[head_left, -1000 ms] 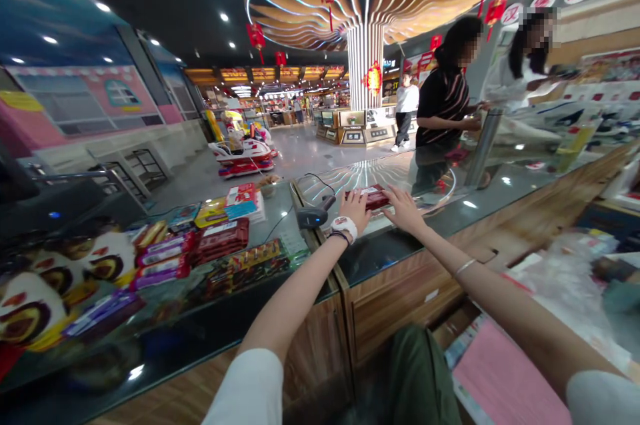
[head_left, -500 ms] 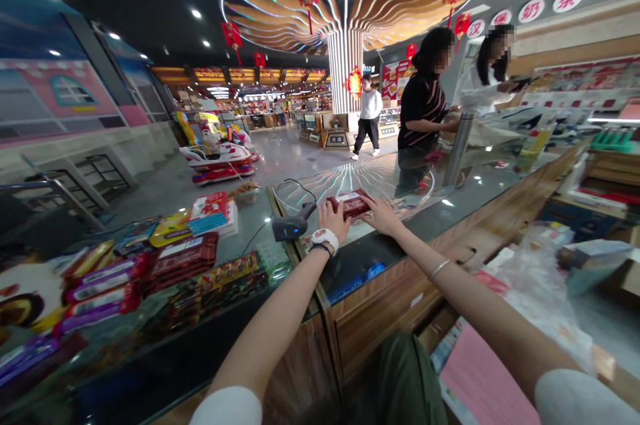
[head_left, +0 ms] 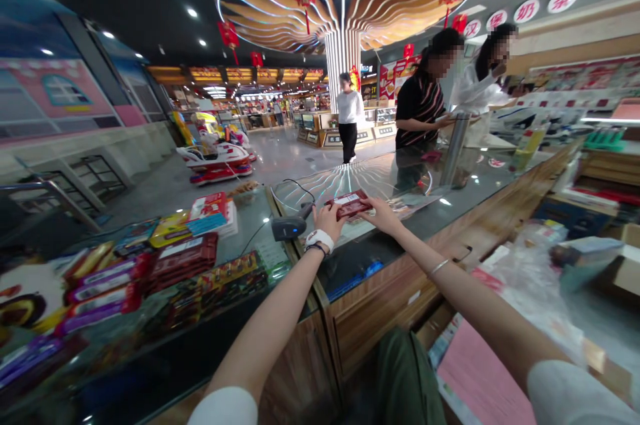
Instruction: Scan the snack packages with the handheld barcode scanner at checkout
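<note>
A dark red packet [head_left: 356, 201] with a white label lies between my two hands over the glass counter [head_left: 360, 255]. My left hand [head_left: 329, 220] is closed on its left end, with the fingertips partly hidden. At the packet's right end my right hand [head_left: 384, 217] grips the edge, thumb and fingers around it. Just left of my left hand stands a black barcode scanner [head_left: 289, 228] with a blue light and a cable.
Similar dark red packets [head_left: 186, 253], purple-wrapped bars [head_left: 104, 297] and booklets [head_left: 213, 213] cover the left counter. Two people stand by a metal post [head_left: 456, 148] at right. Another person [head_left: 349, 115] is beyond the counter. Plastic bags [head_left: 533, 278] and pink paper [head_left: 483, 372] lie low at right.
My left fingers have drawn in around the packet's left end, and the packet tilts a little more. The person in the white top beyond the counter has moved left.
</note>
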Tool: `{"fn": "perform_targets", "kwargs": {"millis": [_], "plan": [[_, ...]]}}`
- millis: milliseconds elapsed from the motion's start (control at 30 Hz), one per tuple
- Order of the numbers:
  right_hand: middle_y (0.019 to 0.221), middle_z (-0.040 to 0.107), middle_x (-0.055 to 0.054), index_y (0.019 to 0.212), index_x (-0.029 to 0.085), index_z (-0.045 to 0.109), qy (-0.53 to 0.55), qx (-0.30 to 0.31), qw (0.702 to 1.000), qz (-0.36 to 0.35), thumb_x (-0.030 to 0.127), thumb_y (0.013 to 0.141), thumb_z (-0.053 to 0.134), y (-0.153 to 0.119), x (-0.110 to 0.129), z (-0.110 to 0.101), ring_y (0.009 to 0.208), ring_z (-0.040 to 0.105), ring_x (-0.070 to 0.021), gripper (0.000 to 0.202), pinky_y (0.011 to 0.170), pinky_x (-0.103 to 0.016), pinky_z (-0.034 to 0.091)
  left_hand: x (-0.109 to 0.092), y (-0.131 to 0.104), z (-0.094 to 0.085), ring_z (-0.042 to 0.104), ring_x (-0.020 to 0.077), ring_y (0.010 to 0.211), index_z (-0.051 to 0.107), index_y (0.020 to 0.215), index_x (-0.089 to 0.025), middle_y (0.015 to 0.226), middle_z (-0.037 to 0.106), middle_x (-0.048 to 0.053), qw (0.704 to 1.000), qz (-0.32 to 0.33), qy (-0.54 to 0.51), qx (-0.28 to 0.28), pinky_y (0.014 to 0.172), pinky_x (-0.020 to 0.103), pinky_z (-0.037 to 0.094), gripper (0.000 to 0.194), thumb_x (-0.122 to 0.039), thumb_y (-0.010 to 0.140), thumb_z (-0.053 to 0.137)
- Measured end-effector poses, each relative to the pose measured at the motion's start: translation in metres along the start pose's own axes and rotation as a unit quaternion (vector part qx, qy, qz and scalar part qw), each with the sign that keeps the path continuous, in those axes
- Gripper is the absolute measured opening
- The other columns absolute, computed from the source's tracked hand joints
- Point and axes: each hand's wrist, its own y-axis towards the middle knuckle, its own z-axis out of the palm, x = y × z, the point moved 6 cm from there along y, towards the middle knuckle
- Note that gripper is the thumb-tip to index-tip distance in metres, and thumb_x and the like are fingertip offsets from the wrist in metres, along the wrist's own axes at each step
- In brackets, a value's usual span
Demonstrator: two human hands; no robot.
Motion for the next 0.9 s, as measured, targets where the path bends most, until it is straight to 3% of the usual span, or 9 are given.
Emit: {"fn": "perform_targets", "kwargs": {"millis": [133,233,333,500,600,733,900], "plan": [[0.098,0.075,-0.010,0.105,0.018,0.069,0.060,-0.046,0.997,0.012,0.047,0.084,0.065,-0.001,0.002,-0.010,0.092,0.069,-0.0264,0.036,0.100,-0.050,0.045,-0.001,0.001,-0.004,0.060,0.0275,0.123,0.063,0.124,-0.023,0.126,0.069,0.010,0.999,-0.004,-0.030,-0.009,0.120,0.056,0.024,0.035,-0.033,0.090,0.063],[0.092,0.073,-0.009,0.099,0.018,0.070,0.111,-0.079,0.991,0.017,0.057,0.080,0.067,-0.002,0.007,-0.020,0.087,0.067,-0.0260,0.043,0.086,-0.044,0.052,-0.004,0.001,-0.014,0.058,0.0253,0.125,0.062,0.124,-0.023,0.130,0.067,0.008,0.999,0.006,-0.041,-0.025,0.120,0.050,0.028,0.037,-0.032,0.088,0.066],[0.092,0.072,-0.009,0.093,0.018,0.068,0.168,-0.100,0.981,0.011,0.062,0.076,0.067,-0.001,0.019,-0.029,0.086,0.066,-0.0247,0.047,0.081,-0.040,0.053,-0.006,-0.002,-0.031,0.058,0.0247,0.125,0.062,0.123,-0.022,0.129,0.066,0.008,0.998,0.019,-0.048,-0.045,0.118,0.047,0.031,0.037,-0.033,0.088,0.066],[0.081,0.068,-0.004,0.084,0.019,0.064,0.271,-0.110,0.955,0.049,0.058,0.079,0.064,0.011,0.041,-0.030,0.078,0.063,-0.0209,0.039,0.078,-0.036,0.052,0.000,-0.014,-0.064,0.055,0.0248,0.126,0.057,0.128,-0.022,0.133,0.062,0.009,0.996,0.028,-0.024,-0.083,0.118,0.046,0.033,0.044,-0.028,0.086,0.068],[0.081,0.065,-0.002,0.080,0.022,0.054,0.345,-0.122,0.928,0.068,0.052,0.074,0.069,0.020,0.058,-0.023,0.077,0.063,-0.0199,0.034,0.077,-0.036,0.053,0.009,-0.025,-0.082,0.053,0.0254,0.129,0.054,0.132,-0.022,0.135,0.060,0.009,0.993,0.034,-0.007,-0.109,0.121,0.047,0.027,0.049,-0.028,0.085,0.069],[0.097,0.068,-0.003,0.092,0.026,0.043,0.462,-0.093,0.878,0.088,0.048,0.064,0.076,0.029,0.086,-0.001,0.086,0.066,-0.0210,0.048,0.076,-0.036,0.056,0.022,-0.045,-0.098,0.048,0.0262,0.135,0.054,0.133,-0.023,0.135,0.060,0.008,0.991,0.072,0.050,-0.104,0.125,0.048,0.019,0.049,-0.026,0.086,0.066],[0.100,0.069,0.000,0.104,0.029,0.043,0.554,-0.046,0.828,0.078,0.042,0.061,0.081,0.036,0.126,0.029,0.084,0.067,-0.0193,0.059,0.078,-0.036,0.056,0.049,-0.070,-0.123,0.039,0.0316,0.142,0.055,0.131,-0.022,0.149,0.047,0.013,0.979,0.073,0.101,-0.160,0.124,0.055,0.019,0.053,-0.025,0.080,0.070]]}}
